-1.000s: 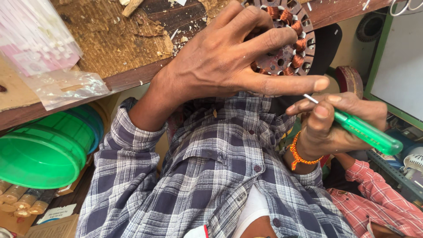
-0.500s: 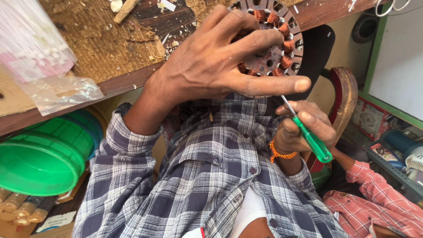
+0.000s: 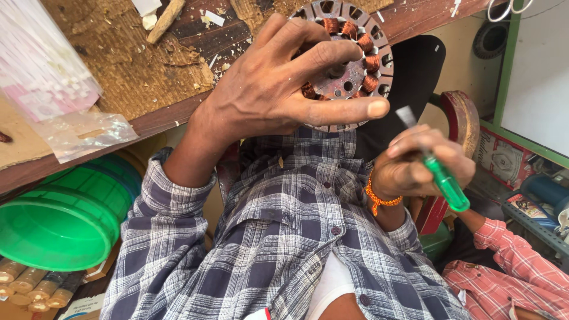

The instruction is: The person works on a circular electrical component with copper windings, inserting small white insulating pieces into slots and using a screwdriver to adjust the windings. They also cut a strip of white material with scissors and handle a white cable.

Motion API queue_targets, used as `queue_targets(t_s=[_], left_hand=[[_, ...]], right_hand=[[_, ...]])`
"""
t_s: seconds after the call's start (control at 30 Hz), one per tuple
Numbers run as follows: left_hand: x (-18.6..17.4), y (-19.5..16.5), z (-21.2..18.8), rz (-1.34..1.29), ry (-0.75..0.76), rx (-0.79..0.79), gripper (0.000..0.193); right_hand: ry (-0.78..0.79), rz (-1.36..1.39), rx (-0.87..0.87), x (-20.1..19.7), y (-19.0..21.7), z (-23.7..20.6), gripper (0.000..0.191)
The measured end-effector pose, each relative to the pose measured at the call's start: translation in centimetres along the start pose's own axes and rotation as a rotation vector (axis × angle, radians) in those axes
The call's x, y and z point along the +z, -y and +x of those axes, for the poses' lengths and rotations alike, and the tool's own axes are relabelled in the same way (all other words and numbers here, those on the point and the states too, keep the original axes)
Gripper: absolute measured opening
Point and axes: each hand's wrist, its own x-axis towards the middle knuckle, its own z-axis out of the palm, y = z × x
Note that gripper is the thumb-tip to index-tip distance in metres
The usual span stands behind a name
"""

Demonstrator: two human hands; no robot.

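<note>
My left hand (image 3: 278, 89) is spread over a round metal stator (image 3: 363, 62) with copper-wound coils around its rim, gripping it at the edge of a wooden table (image 3: 118, 77). The thumb lies along the stator's lower edge. My right hand (image 3: 415, 166), with an orange thread band at the wrist, holds a green-handled screwdriver (image 3: 447, 184). Its blade points up toward the stator and is blurred; the tip sits just below and to the right of my left thumb, apart from the metal.
A green plastic tub (image 3: 53, 225) stands under the table at left, with paper-wrapped rolls (image 3: 24, 278) below it. A clear plastic bag (image 3: 83, 133) lies on the table edge. Another person's red checked sleeve (image 3: 504, 266) is at lower right, beside a shelf of boxes (image 3: 533, 207).
My right hand has swung the screwdriver from lying sideways to pointing up at the stator, then drawn it slightly away to the right. My left hand keeps its grip on the stator.
</note>
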Motion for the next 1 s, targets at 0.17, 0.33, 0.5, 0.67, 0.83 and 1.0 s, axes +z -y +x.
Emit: queue_targets(t_s=[0.17,0.33,0.5,0.67,0.83,1.0], left_hand=[[-0.4,-0.1,0.2,0.001,0.017,-0.011,0.067],[-0.2,0.0,0.2,0.01,0.007,0.012,0.068],[0.2,0.2,0.0,0.052,0.002,0.019,0.068],[0.0,0.1,-0.2,0.046,0.018,0.006,0.066],[0.0,0.1,-0.1,0.041,0.023,0.002,0.064],[-0.1,0.0,0.1,0.009,0.019,-0.008,0.061]], right_hand=[[0.207,0.045,0.106,-0.6,0.6,-0.7,0.043],[0.274,-0.033,0.144,-1.3,1.1,-0.5,0.041],[0.34,-0.043,0.164,-1.2,1.5,0.0,0.043],[0.363,-0.131,0.125,-0.6,2.1,0.2,0.04],[0.356,-0.251,-0.048,-0.6,1.4,0.1,0.032],[0.251,-0.064,0.106,-1.3,-0.1,-0.8,0.041]])
